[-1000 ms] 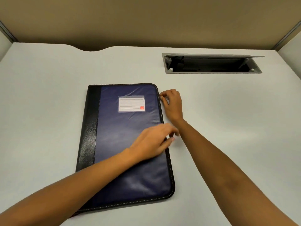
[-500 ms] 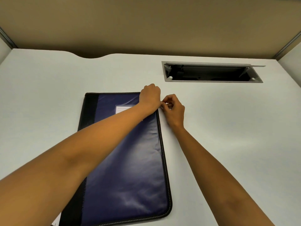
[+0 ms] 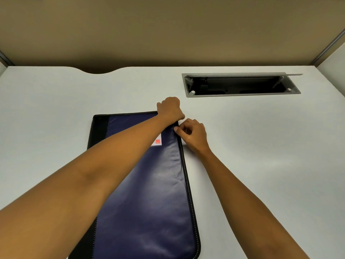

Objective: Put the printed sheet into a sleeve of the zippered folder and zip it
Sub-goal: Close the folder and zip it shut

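The zippered folder (image 3: 149,202) lies shut and flat on the table (image 3: 261,146), spine to the left, its near end untouched; the printed sheet is not in view, so whether it is already inside cannot be told. Farther up, the right hand (image 3: 194,133) sits just beside the folder's right edge, its fingers (image 3: 176,129) narrowed to a pinch on the zip track near the far right corner; the pull itself is too small to make out. Just beyond, the left hand (image 3: 170,109) is on that corner, fingers curled over it and holding it down. The step looks like working the zip round the corner; the person would do well to hold the corner taut with the left hand, draw the pull along the line of the teeth rather than upward, and go slowly through the bend, where fabric may snag. Beyond the hands an open cable hatch (image 3: 240,85) is set in the table.
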`<state>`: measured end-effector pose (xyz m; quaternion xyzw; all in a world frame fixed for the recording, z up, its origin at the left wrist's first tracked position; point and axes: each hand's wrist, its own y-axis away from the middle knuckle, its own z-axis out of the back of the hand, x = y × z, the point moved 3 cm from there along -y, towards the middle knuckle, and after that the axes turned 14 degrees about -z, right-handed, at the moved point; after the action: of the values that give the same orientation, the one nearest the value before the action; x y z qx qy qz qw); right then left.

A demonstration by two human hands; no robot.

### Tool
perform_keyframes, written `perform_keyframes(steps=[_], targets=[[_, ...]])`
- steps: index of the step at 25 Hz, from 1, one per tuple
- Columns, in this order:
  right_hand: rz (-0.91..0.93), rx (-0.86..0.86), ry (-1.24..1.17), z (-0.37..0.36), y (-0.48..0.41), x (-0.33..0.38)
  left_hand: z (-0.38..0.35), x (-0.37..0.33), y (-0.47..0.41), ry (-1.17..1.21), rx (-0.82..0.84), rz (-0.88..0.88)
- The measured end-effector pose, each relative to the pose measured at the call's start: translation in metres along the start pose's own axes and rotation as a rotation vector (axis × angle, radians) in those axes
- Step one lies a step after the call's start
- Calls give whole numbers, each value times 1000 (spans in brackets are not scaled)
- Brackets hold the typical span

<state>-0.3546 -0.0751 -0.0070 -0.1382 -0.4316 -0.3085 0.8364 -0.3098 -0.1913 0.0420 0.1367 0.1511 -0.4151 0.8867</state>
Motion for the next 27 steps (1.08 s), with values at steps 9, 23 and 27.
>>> perform_keyframes(steps=[9, 23, 27], targets=[[-20, 43, -99, 2, 1, 0, 20, 70, -7, 151, -62, 402], [-23, 38, -149, 1, 0, -2, 60, 224, 51, 310, -21, 663], [-37, 41, -139, 1, 1, 0, 61, 254, 71, 474, -48, 724]])
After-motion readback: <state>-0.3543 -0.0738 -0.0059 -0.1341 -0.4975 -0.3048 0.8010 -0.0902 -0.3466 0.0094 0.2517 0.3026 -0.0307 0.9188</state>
